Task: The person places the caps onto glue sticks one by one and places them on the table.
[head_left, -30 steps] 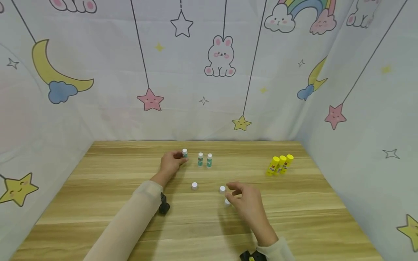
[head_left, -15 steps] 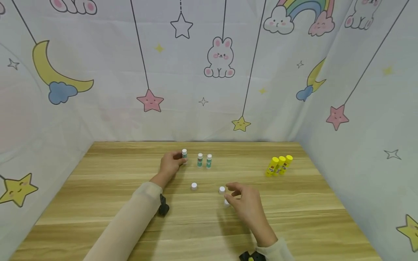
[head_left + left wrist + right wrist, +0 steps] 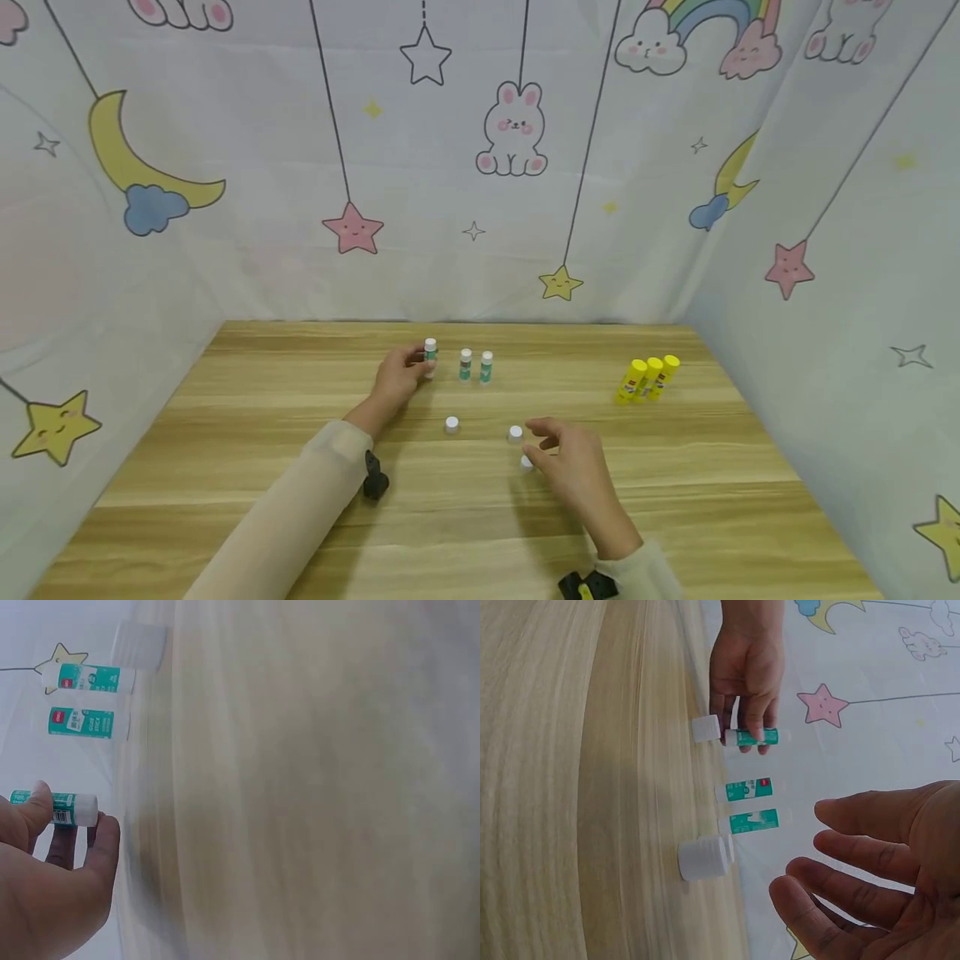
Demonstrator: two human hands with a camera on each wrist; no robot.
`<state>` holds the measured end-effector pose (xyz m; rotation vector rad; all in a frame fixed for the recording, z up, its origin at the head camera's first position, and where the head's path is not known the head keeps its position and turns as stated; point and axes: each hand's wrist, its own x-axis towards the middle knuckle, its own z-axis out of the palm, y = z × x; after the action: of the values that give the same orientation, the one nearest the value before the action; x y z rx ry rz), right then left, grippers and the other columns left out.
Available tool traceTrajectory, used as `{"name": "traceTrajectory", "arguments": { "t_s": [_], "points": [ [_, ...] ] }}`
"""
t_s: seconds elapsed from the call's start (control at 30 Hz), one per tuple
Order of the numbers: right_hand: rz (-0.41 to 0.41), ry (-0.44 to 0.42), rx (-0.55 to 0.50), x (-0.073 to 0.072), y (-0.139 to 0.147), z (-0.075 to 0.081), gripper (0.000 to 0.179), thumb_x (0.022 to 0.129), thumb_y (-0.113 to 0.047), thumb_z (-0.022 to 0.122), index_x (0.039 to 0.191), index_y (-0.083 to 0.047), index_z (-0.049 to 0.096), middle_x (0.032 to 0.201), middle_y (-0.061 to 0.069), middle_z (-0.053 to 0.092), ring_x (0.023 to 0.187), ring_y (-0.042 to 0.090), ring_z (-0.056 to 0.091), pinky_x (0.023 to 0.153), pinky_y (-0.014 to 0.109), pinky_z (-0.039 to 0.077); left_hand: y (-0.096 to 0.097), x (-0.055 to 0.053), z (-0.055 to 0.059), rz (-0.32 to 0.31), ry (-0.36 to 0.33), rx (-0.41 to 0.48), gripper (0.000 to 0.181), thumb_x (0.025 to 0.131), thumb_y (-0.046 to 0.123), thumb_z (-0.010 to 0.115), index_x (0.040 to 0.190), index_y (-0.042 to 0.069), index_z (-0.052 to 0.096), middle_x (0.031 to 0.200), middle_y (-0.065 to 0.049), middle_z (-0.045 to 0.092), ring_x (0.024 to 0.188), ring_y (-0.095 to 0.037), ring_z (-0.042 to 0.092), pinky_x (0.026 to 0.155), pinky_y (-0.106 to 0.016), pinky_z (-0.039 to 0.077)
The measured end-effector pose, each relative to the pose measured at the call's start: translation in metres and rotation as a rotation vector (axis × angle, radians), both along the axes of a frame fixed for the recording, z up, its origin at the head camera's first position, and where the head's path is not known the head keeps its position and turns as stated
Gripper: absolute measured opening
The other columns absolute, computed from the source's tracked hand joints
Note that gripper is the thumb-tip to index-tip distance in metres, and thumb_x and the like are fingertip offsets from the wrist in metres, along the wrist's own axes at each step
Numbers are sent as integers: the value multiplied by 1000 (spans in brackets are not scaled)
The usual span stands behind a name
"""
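glue stick point(image 3: 431, 353) pinched in left grip point(image 3: 397, 381) near table's back edge point(image 3: 330, 326), right grip point(image 3: 576, 467) well apart, spread beside white caps point(image 3: 515, 434)

Wood-grain bench point(image 3: 247, 417); three yellow tubes point(image 3: 649, 377) grouped toward far right. Behind, white backdrop point(image 3: 420, 167) printed with crescent moon point(image 3: 116, 146), blue cloud point(image 3: 155, 209), pink star point(image 3: 353, 229), winking bunny point(image 3: 513, 131); rainbow point(image 3: 712, 7) cut off at top.
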<state>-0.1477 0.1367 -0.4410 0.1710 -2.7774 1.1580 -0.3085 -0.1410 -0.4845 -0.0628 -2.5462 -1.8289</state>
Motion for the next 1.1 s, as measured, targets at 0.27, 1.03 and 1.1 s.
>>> {"name": "traceTrajectory", "arguments": {
  "t_s": [0.27, 1.03, 1.1],
  "points": [
    [2, -18, 15, -4, -2, -2, 30, 87, -13, 78, 117, -10, 76, 108, 6, 76, 92, 20, 68, 73, 36, 54, 3, 12, 3, -23, -28, 111, 39, 100, 12, 66, 138, 5, 60, 132, -20, 61, 111, -31, 66, 87, -32, 59],
    [139, 32, 281, -17, -7, -7, 19, 83, -8, 75, 102, -8, 79, 101, 6, 75, 81, 16, 62, 69, 35, 54, -7, 70, 14, -115, -1, 304, 47, 97, 5, 67, 143, 0, 55, 131, -21, 63, 114, -26, 67, 93, -25, 56],
    [146, 24, 285, -18, -8, -7, 18, 83, -7, 76, 100, -8, 79, 99, 5, 76, 80, 14, 62, 69, 35, 54, -9, 74, 14, -119, -1, 306, 47, 97, 5, 67, 142, -1, 56, 131, -20, 65, 115, -27, 67, 93, -25, 56]
  ]
}}
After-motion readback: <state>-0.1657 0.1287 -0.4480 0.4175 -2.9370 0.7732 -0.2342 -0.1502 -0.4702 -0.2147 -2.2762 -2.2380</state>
